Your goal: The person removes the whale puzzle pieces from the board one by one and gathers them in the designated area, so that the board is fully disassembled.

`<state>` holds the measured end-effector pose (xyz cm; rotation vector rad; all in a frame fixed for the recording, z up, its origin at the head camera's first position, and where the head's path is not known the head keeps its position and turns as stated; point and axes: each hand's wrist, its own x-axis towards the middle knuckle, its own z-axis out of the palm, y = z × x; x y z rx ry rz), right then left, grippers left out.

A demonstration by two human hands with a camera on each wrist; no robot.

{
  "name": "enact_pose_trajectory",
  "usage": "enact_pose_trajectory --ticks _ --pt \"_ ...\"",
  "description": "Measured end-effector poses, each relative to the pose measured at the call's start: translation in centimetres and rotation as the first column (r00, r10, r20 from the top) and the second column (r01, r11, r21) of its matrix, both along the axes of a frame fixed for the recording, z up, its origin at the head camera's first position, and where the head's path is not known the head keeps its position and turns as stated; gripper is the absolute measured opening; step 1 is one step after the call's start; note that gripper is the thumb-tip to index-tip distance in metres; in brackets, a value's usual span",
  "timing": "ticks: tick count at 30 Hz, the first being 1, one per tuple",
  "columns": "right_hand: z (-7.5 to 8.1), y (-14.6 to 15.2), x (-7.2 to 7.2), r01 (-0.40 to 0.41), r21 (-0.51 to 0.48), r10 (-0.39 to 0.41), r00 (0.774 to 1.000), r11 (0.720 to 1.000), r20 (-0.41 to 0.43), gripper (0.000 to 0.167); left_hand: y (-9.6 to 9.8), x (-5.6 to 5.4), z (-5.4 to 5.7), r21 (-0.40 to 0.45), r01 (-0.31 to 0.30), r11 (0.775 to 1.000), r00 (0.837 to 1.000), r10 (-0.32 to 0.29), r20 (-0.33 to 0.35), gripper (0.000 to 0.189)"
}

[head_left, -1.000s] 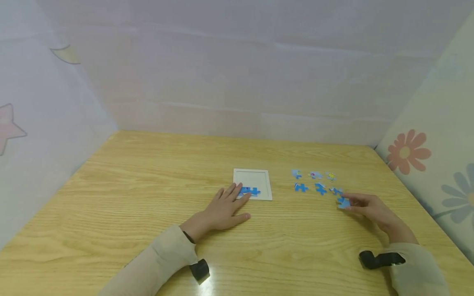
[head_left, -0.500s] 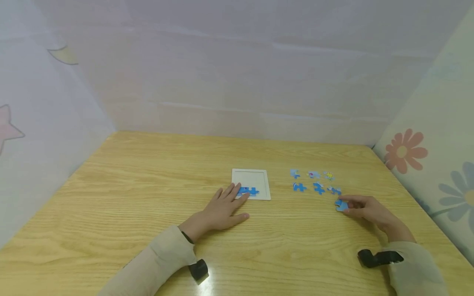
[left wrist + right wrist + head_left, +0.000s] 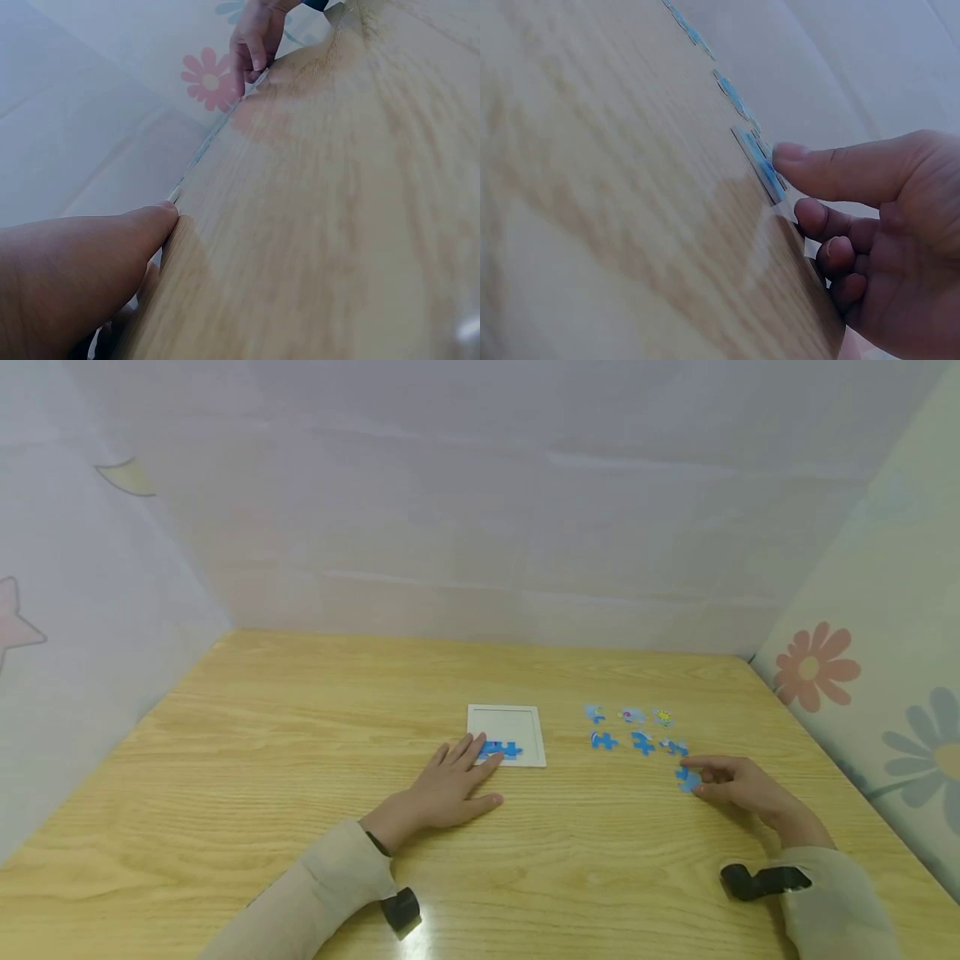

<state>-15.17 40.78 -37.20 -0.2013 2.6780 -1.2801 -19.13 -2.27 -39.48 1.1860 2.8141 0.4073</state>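
My left hand (image 3: 442,785) lies flat with spread fingers, its fingertips over the lower left of a white puzzle tray (image 3: 537,739). Joined blue jigsaw pieces (image 3: 512,749) fill part of the tray's bottom row, partly covered by those fingers. On the right, my right hand (image 3: 750,789) pinches the edge of a light-blue puzzle piece (image 3: 688,781) between thumb and fingers. In the right wrist view this puzzle piece (image 3: 759,166) appears almost edge-on at the thumb tip, close over the wood. The left wrist view shows the left thumb (image 3: 154,225) by the tray's edge.
Several loose puzzle pieces lie in two rows beyond the right hand, among them one with a yellow sun (image 3: 663,717) and a blue one (image 3: 603,741). The wooden table (image 3: 300,710) meets a pale wall (image 3: 487,527) at the back and flowered cloth (image 3: 900,635) on the right.
The right hand's puzzle piece has turned, its blue knob now toward the upper left, and shifted slightly toward me. The left hand has stayed in place on the tray.
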Motion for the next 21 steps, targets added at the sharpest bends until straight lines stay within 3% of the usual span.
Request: enact_pose_trajectory --ticks 14,21 --pt "0.4 -0.2 -0.5 -0.038 -0.064 0.035 0.999 0.997 -0.04 0.046 -0.1 0.0 -0.3 -0.002 0.01 1.0 1.0 -0.01 -0.013 0.064" --pt "2.4 -2.1 -1.6 -0.079 -0.012 0.078 0.994 0.997 -0.077 0.046 0.0 -0.1 -0.3 0.006 0.009 1.0 1.0 -0.009 -0.01 0.064"
